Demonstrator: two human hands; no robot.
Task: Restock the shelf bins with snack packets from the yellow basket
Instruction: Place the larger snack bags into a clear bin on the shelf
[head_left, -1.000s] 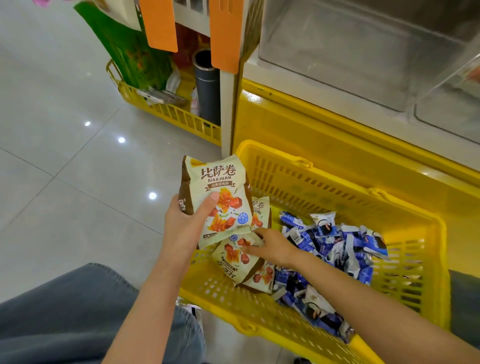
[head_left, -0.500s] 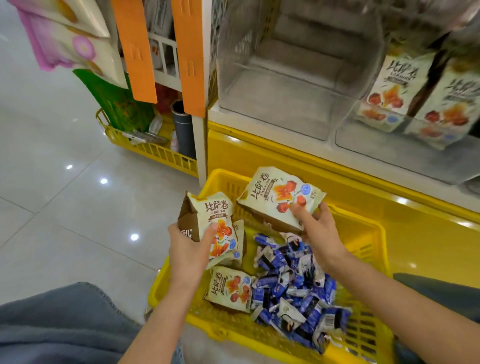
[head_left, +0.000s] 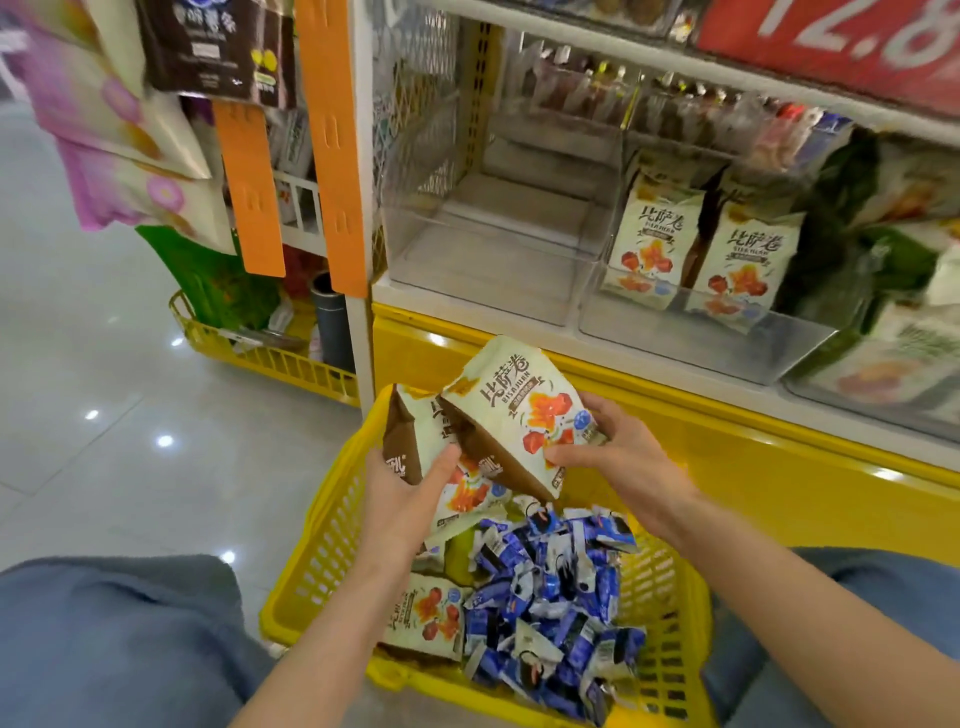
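Denim knees in the lower corners. Between them, bottom centre, is the yellow basket. It holds a pile of small blue packets, with one cream snack packet lying flat just left of the pile. Above the basket, left hand grips a cream-and-brown packet, thumb across its front; more may be stacked behind, cannot tell. Right hand pinches the lower corner of a second same-brand packet, which is tilted and overlaps the left one. Further up, mid-frame, is a clear shelf bin. The next bin to its right holds two upright matching packets. Orange strips hang upper left, and another yellow basket sits on the floor at left.
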